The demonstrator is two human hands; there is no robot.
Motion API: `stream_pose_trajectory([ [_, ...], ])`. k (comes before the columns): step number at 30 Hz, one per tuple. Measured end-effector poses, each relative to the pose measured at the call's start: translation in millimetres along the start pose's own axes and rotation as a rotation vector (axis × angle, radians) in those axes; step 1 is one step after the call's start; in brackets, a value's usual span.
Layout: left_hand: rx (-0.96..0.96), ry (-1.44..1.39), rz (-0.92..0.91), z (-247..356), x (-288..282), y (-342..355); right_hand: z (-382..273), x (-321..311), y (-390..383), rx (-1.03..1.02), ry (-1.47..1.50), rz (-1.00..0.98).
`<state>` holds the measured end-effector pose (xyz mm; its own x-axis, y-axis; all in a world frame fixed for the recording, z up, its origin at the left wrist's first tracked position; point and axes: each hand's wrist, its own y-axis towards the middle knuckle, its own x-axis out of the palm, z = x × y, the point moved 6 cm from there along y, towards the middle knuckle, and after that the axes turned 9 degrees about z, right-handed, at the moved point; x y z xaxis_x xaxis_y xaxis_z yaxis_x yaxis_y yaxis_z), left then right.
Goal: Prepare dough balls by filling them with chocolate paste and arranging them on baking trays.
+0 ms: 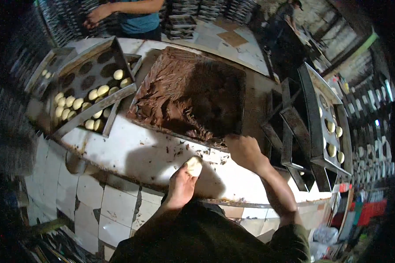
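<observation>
My left hand (182, 188) is closed around a pale, cream-coloured dough ball (194, 166) in front of the near table edge. A wide, shallow tray of thick brown paste (162, 90) lies on the table; the paste is heaped to the left and thinly smeared on the darker right side. At that tray's near right corner, my right hand (249, 153) is curled shut with its fingertips by the paste. Whatever it grips, if anything, is hidden by the fingers and shadow.
To the left, stacked metal trays (92, 97) hold several pale dough balls (77, 104) and dark round hollows. More trays (318, 118) are stacked tilted at the right. Across the table stands a person in a blue shirt (141, 22); another person (281, 26) is at the far right.
</observation>
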<state>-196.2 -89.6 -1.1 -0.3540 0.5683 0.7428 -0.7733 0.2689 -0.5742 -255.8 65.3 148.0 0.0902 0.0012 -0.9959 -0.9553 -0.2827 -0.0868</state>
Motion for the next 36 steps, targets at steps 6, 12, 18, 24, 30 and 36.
stream_pose_trajectory([
  [6,-0.322,-0.215,-0.218,31.6,78.5,1.9,-23.7,53.3,-62.4,0.354,0.760,0.492],
  [12,-0.182,-0.026,-0.294,70.7,91.1,-10.6,36.6,115.0,-116.9,0.713,0.615,0.932],
  [18,-0.273,0.233,-0.438,-44.3,79.2,-52.9,47.6,90.3,-170.3,0.639,0.625,0.942],
  [24,-0.619,0.493,-0.580,-212.4,82.7,-139.6,39.6,44.1,-302.8,0.329,1.187,0.438],
  [30,-0.484,0.879,-0.539,-332.9,118.2,-159.3,79.7,47.9,-446.2,0.513,0.822,0.619],
  [36,-0.710,0.637,-0.551,-465.1,181.1,-185.0,154.6,60.9,-545.0,0.760,0.429,0.996],
])
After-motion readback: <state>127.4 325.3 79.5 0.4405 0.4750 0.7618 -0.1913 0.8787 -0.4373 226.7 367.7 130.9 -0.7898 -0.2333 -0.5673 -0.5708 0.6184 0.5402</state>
